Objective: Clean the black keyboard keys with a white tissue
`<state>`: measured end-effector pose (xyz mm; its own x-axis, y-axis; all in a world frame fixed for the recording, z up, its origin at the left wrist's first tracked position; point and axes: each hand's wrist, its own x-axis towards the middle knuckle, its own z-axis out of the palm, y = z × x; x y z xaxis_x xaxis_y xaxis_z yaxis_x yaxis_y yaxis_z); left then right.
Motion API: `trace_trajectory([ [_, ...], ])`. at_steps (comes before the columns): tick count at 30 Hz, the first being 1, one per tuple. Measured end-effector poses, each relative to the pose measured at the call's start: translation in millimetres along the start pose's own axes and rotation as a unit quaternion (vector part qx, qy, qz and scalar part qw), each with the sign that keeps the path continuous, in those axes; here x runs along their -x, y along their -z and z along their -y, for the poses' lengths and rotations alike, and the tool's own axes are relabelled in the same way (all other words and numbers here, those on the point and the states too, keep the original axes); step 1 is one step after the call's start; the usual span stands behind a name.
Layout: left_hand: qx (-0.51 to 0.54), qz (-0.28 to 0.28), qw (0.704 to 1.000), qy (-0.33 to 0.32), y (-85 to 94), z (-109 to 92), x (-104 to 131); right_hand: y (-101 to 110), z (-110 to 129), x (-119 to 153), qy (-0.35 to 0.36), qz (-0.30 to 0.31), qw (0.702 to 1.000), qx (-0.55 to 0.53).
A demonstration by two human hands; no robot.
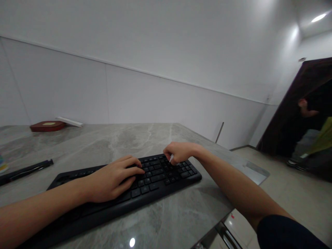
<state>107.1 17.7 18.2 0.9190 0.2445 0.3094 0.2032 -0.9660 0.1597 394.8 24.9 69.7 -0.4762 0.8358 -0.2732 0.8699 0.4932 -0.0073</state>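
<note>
A black keyboard [166, 188] lies slantwise on the grey marbled tabletop [166, 214]. My left hand [115, 180] rests on its middle keys, palm down with the fingers apart. Over the keys toward the right end, my right hand [179, 151] is closed in a pinch. A small white stick-like piece [171, 158] pokes out of its fingers, pointing down at the keys. Most of that piece is hidden by the hand, so its exact kind does not show. The keyboard's left part is partly covered by my left forearm.
A dark red case [48, 126] and a white flat bar [69, 121] lie by the wall. A black stick-like object [26, 172] is at the left. Beyond the table's right edge are the floor and a person [308, 114] in dark clothes.
</note>
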Motion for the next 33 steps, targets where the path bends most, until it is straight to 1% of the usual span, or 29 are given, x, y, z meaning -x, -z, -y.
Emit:
trace_trajectory([
  [4,0.004,-0.010,1.000,-0.006,0.0,0.9,-0.7,0.2,0.4,0.2,-0.004,-0.017,1.000,0.015],
  [11,0.010,-0.018,1.000,-0.010,-0.4,1.3,-1.4,1.9,2.0,0.5,-0.009,0.008,1.000,0.001],
  [16,0.009,-0.018,1.000,-0.006,-0.6,1.0,-0.1,1.1,-1.4,-0.3,-0.011,-0.013,1.000,0.002],
  [19,0.007,-0.013,1.000,-0.007,-0.9,1.3,-0.1,1.0,-4.6,-0.4,-0.009,0.008,1.000,-0.009],
  [22,0.009,-0.008,1.000,-0.003,-1.2,1.5,-0.5,1.4,-6.8,-0.1,-0.028,0.029,0.999,-0.018],
  [24,0.004,-0.002,1.000,0.000,-1.3,1.4,-0.6,1.9,-6.9,0.1,-0.039,0.023,0.999,-0.016],
  [27,0.005,-0.004,1.000,-0.002,-1.1,1.2,-0.5,2.7,-5.9,0.6,-0.034,0.008,0.999,-0.012],
  [31,0.010,-0.010,1.000,-0.003,-0.8,0.9,-1.0,3.1,-5.5,1.5,-0.032,0.033,0.999,-0.025],
  [33,0.006,-0.007,1.000,-0.004,-0.8,0.9,-1.1,2.6,-6.0,1.4,-0.035,0.025,0.999,-0.021],
])
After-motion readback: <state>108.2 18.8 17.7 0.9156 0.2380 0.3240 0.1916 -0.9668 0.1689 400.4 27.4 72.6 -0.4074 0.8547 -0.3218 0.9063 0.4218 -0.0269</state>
